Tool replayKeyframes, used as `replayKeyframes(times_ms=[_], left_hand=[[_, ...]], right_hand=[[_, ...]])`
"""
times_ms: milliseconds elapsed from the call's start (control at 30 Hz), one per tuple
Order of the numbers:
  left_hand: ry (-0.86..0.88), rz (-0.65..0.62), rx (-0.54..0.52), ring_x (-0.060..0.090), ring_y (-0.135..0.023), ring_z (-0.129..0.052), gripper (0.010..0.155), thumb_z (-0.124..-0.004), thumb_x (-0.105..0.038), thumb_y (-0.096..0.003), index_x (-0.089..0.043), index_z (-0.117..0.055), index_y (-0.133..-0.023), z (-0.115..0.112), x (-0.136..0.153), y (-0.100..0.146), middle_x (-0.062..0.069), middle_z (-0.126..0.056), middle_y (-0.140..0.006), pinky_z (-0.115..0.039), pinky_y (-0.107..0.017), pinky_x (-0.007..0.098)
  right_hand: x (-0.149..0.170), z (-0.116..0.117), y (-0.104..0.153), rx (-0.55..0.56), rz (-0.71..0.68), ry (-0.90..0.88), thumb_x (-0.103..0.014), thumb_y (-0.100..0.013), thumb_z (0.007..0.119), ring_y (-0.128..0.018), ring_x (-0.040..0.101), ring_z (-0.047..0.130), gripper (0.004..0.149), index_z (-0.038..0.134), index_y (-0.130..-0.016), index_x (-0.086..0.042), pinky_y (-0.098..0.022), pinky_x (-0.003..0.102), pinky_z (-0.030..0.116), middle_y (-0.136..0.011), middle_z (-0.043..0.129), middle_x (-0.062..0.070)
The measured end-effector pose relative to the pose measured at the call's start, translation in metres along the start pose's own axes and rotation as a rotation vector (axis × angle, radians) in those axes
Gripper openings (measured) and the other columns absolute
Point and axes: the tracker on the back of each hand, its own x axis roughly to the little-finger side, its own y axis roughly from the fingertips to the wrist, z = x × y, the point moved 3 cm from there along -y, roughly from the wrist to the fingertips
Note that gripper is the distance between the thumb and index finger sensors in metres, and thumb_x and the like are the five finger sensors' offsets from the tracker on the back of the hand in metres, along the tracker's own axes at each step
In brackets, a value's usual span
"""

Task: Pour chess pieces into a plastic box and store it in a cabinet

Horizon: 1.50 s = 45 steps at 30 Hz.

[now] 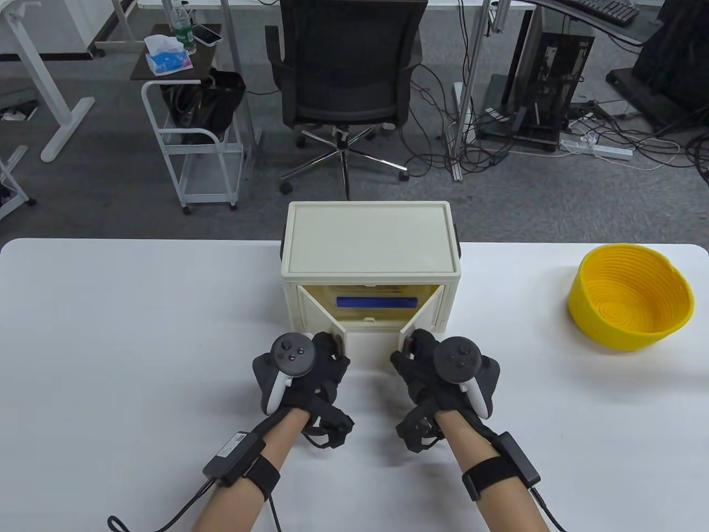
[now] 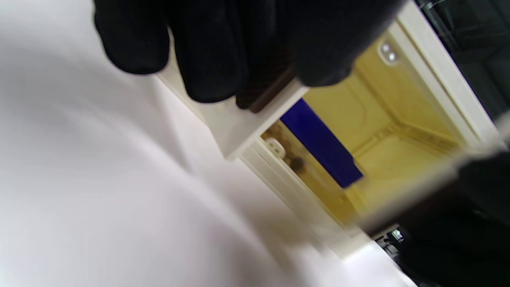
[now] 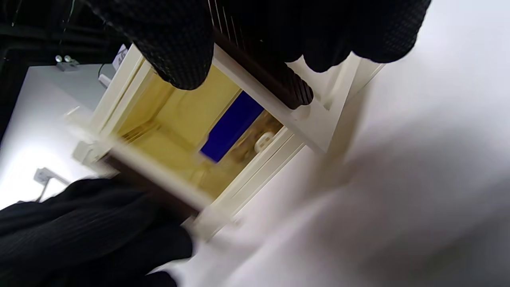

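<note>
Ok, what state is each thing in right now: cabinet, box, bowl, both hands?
cabinet: both doors swung open
plastic box: inside the cabinet, blue lid on
yellow bowl: upright, empty
left hand: grips the left door's edge
right hand: grips the right door's edge

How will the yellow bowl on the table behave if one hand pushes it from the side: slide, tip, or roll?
The yellow bowl probably slides rather than rolls, since it sits upright on what looks like a flat base on the smooth white table. It appears empty and thin-walled, so likely light. A push at its flared rim might tip it.
</note>
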Motion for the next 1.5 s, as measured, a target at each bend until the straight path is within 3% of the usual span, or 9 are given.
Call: replayKeyframes(times_ms=[300, 367, 500, 600, 700, 900, 1067, 1167, 1500], left_hand=[[0.232, 0.074, 0.198, 0.040, -0.098, -0.069, 0.062, -0.072, -0.014, -0.0558, -0.005, -0.036, -0.106, -0.013, -0.017, -0.059, 0.021, -0.054, -0.114, -0.062, -0.071, 0.065], [0.221, 0.081, 0.133, 0.040, -0.096, -0.072, 0.059, -0.072, -0.014, -0.0554, -0.003, -0.040, -0.104, -0.012, -0.018, -0.060, 0.022, -0.059, -0.111, -0.063, -0.070, 0.065], [0.149, 0.078, 0.150, 0.041, -0.097, -0.071, 0.059, -0.072, -0.022, -0.0572, -0.006, -0.043, -0.105, -0.009, -0.017, -0.057, 0.019, -0.060, -0.112, -0.062, -0.070, 0.065], [0.124, 0.093, 0.124, 0.045, -0.097, -0.069, 0.063, -0.069, -0.038, -0.0598, -0.011, -0.041, -0.110, -0.003, -0.016, -0.046, 0.023, -0.058, -0.113, -0.057, -0.070, 0.068], [-0.089, 0.017, -0.101, 0.047, -0.098, -0.067, 0.069, -0.069, -0.042, -0.0586, -0.008, -0.040, -0.110, 0.019, -0.027, -0.020, 0.024, -0.057, -0.113, -0.057, -0.070, 0.068], [-0.598, -0.124, -0.176, 0.052, -0.112, -0.027, 0.081, -0.061, -0.059, -0.0567, -0.018, -0.021, -0.114, 0.038, -0.052, 0.039, 0.022, -0.023, -0.124, -0.037, -0.072, 0.079], [-0.867, -0.200, -0.271, 0.051, -0.111, -0.011, 0.085, -0.056, -0.064, -0.0557, -0.023, -0.009, -0.113, 0.036, -0.055, 0.091, 0.018, -0.007, -0.124, -0.028, -0.071, 0.081], [-0.829, -0.267, -0.360, 0.050, -0.112, -0.018, 0.083, -0.058, -0.062, -0.0556, -0.022, -0.015, -0.113, 0.031, -0.045, 0.107, 0.018, -0.015, -0.124, -0.031, -0.071, 0.081], [-0.886, -0.154, -0.241, 0.049, -0.112, -0.019, 0.082, -0.058, -0.061, -0.0555, -0.021, -0.016, -0.113, 0.001, -0.006, 0.095, 0.018, -0.016, -0.124, -0.033, -0.072, 0.080]], right_hand=[[0.002, 0.018, -0.061, -0.229, 0.104, -0.245, -0.033, -0.064, 0.069, -0.090, 0.059, 0.054, 0.065, 0.037, -0.108, 0.002, -0.066, 0.065, 0.064, -0.104, 0.042, 0.038], [0.004, 0.021, -0.067, -0.227, 0.111, -0.296, -0.037, -0.059, 0.071, -0.089, 0.059, 0.054, 0.072, 0.035, -0.107, 0.002, -0.065, 0.065, 0.064, -0.104, 0.041, 0.039], [0.007, 0.022, -0.066, -0.216, 0.124, -0.370, -0.032, -0.065, 0.065, -0.087, 0.061, 0.054, 0.061, 0.038, -0.107, 0.003, -0.064, 0.065, 0.064, -0.103, 0.042, 0.040], [0.004, 0.024, -0.057, -0.203, 0.111, -0.385, -0.036, -0.065, 0.065, -0.088, 0.064, 0.050, 0.069, 0.032, -0.111, 0.004, -0.065, 0.067, 0.061, -0.103, 0.038, 0.042], [-0.011, 0.016, -0.037, -0.084, 0.023, -0.175, -0.039, -0.063, 0.068, -0.087, 0.064, 0.052, 0.075, 0.031, -0.111, 0.005, -0.064, 0.068, 0.062, -0.103, 0.041, 0.043], [-0.058, -0.008, 0.013, 0.086, -0.206, 0.457, -0.049, -0.062, 0.068, -0.093, 0.068, 0.037, 0.084, 0.027, -0.113, 0.002, -0.065, 0.072, 0.057, -0.107, 0.032, 0.043], [-0.077, -0.008, 0.065, 0.074, -0.227, 0.848, -0.057, -0.062, 0.065, -0.095, 0.066, 0.012, 0.089, 0.016, -0.116, -0.008, -0.068, 0.080, 0.043, -0.111, 0.014, 0.039], [-0.070, -0.003, 0.084, 0.114, -0.212, 0.869, -0.054, -0.064, 0.062, -0.095, 0.067, 0.013, 0.087, 0.012, -0.115, -0.005, -0.068, 0.079, 0.044, -0.111, 0.015, 0.040], [-0.031, 0.010, 0.084, 0.105, -0.171, 0.924, -0.054, -0.062, 0.063, -0.095, 0.066, 0.021, 0.083, 0.024, -0.115, -0.002, -0.068, 0.077, 0.048, -0.110, 0.023, 0.040]])
